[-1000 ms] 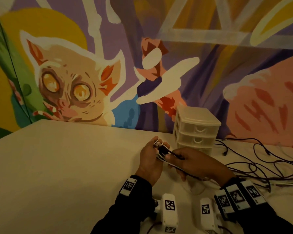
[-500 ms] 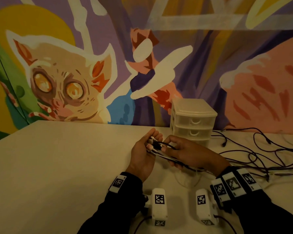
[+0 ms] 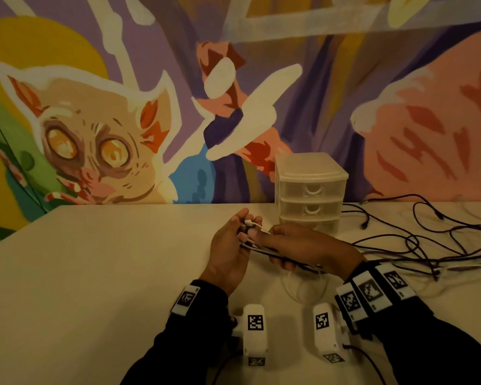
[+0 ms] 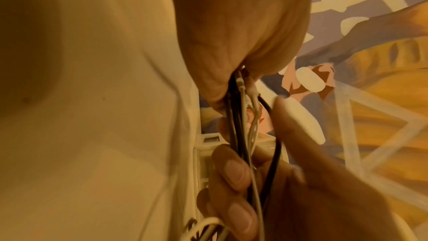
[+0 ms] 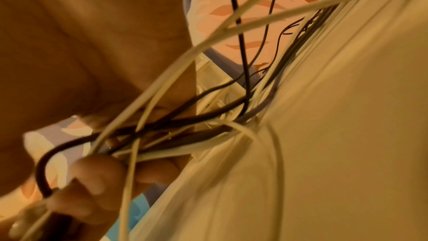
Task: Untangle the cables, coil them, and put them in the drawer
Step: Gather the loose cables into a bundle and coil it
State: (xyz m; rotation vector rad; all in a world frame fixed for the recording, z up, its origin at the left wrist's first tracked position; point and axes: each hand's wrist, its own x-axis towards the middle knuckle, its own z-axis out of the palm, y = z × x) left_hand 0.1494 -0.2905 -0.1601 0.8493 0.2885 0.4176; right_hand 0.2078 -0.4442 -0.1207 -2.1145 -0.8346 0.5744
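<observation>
Both hands meet above the table's middle, holding one bundle of black and white cables [image 3: 257,247]. My left hand [image 3: 233,245] pinches the plug ends [image 4: 243,87] of the bundle between thumb and fingers. My right hand [image 3: 297,245] curls its fingers [image 4: 234,169] round the same strands [image 5: 162,135] just to the right. From there the cables run off right into a loose tangle [image 3: 428,240] on the table. A small translucent three-drawer unit [image 3: 310,190] stands behind the hands, against the wall, with its drawers closed.
The beige table [image 3: 95,273] stretches left of the hands. A thin white cable loop [image 3: 303,290] lies under the right wrist. A painted mural wall [image 3: 95,120] closes the far side. Two white tagged wrist camera units [image 3: 254,332] sit near the front edge.
Both hands stay together on the bundle; the right hand has slid along it toward the left hand's fingers. The head view has tilted slightly.
</observation>
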